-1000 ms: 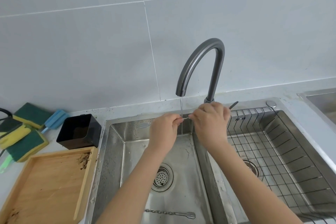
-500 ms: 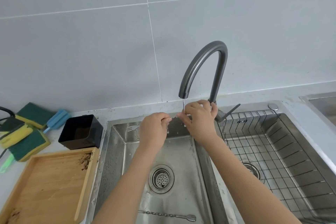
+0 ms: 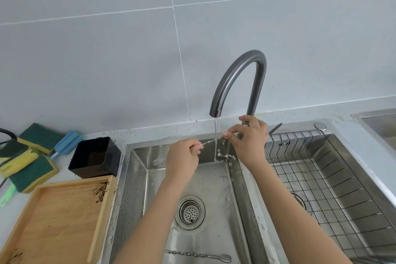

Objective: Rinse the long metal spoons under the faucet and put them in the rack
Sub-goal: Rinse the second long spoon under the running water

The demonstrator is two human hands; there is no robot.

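Where fingers pinch, spoon point(image 3: 209, 142) ends hide

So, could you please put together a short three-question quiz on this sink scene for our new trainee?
1. True or false: water is running from the faucet onto the twisted spoon held between the left hand and the right hand.
2. Where does the second spoon lie? A) in the wire rack B) on the floor of the left basin C) on the wooden tray
3. Fill in: the black container stands just behind the wooden ____.

Key: 1 true; 2 B; 3 tray.
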